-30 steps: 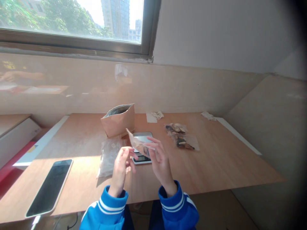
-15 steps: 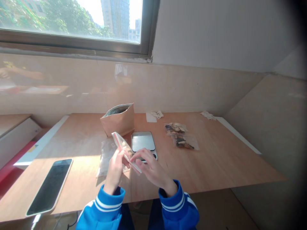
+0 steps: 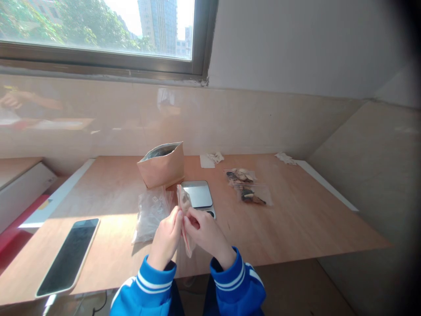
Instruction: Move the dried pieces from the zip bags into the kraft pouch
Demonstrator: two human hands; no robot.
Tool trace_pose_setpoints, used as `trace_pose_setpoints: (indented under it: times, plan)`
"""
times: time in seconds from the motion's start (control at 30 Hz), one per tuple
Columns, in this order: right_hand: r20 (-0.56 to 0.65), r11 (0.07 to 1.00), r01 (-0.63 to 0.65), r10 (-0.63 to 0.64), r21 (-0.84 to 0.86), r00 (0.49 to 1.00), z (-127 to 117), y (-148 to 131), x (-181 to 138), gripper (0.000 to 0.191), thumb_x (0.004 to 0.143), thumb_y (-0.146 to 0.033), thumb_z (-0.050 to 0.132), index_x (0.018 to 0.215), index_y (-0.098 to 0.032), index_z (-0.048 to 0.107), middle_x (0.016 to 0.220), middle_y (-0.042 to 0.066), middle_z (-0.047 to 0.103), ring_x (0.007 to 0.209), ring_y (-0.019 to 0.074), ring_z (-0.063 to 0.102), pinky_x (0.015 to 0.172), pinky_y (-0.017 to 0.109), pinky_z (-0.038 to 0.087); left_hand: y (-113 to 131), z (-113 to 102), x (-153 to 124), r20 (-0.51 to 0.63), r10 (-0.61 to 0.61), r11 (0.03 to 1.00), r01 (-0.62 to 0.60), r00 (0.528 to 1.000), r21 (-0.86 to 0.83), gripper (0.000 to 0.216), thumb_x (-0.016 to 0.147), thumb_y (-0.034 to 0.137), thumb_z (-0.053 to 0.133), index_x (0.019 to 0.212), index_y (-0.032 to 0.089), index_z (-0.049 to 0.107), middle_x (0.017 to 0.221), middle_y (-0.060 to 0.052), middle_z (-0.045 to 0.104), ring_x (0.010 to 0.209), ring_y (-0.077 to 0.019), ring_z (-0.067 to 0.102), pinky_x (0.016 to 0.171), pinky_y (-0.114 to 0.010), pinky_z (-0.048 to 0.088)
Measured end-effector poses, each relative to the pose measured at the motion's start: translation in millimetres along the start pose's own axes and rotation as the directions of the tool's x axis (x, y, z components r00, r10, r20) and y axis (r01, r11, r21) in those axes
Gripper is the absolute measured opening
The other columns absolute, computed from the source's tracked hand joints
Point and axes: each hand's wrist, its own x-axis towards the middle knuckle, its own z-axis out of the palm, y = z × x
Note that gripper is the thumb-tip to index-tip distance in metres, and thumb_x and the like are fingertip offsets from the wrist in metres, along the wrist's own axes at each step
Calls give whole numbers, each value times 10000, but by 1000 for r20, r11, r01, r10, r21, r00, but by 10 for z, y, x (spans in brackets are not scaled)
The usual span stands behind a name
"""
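Between my hands is a small clear zip bag (image 3: 184, 198) with a reddish strip along its mouth. My left hand (image 3: 166, 237) pinches one side of that strip, thumb and fingers closed. My right hand (image 3: 207, 232) pinches the other side at about the same height, fingers curled in. The bag stands nearly upright; my fingers cover its middle. Just behind it lies a kitchen scale (image 3: 198, 193) with a bare silver plate, its front partly hidden by my right hand. To the left, a larger clear bag (image 3: 149, 217) of thin plastic lies flat.
An open brown paper pouch (image 3: 164, 169) stands behind the scale. Two clear bags, one of dark and pale dried pieces (image 3: 241, 175), another of dark pieces (image 3: 253, 195), lie right. A phone (image 3: 69, 256) rests front left. Crumpled tissue (image 3: 215, 157) lies at the back.
The zip bag has turned from slanting to nearly upright. My right hand's spread fingers have closed on its edge, and both hands have come together.
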Motion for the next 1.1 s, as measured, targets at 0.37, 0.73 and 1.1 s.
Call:
trace_pose_setpoints:
  times: [0.37, 0.73, 1.1]
  plan:
    - [-5, 997, -14, 14, -81, 1000, 35, 0, -8, 198, 836, -202, 455, 639, -212, 441, 536, -41, 457, 510, 115, 413, 507, 246, 209, 33, -5, -8, 15, -39, 994, 38, 999, 102, 320, 915, 459, 317, 747, 237, 475, 632, -5, 544, 600, -181, 533, 583, -264, 369]
    - [-316, 992, -123, 124, 24, 941, -51, 250, 49, 288, 797, -183, 456, 578, -219, 272, 485, -80, 256, 468, 97, 281, 510, 235, 212, -95, -278, 39, -14, 54, 957, -48, 998, 285, 272, 859, 404, 368, 699, 229, 500, 599, 2, 541, 570, -156, 512, 564, -247, 354]
    - [-345, 804, 27, 224, 594, 912, -59, 65, 55, 354, 934, -424, 347, 639, -229, 334, 546, -67, 378, 483, 96, 394, 514, 209, 375, -209, -176, 22, -128, -191, 808, 82, 973, -583, 587, 870, 643, 218, 616, 194, 497, 568, -7, 540, 576, -166, 537, 583, -286, 447]
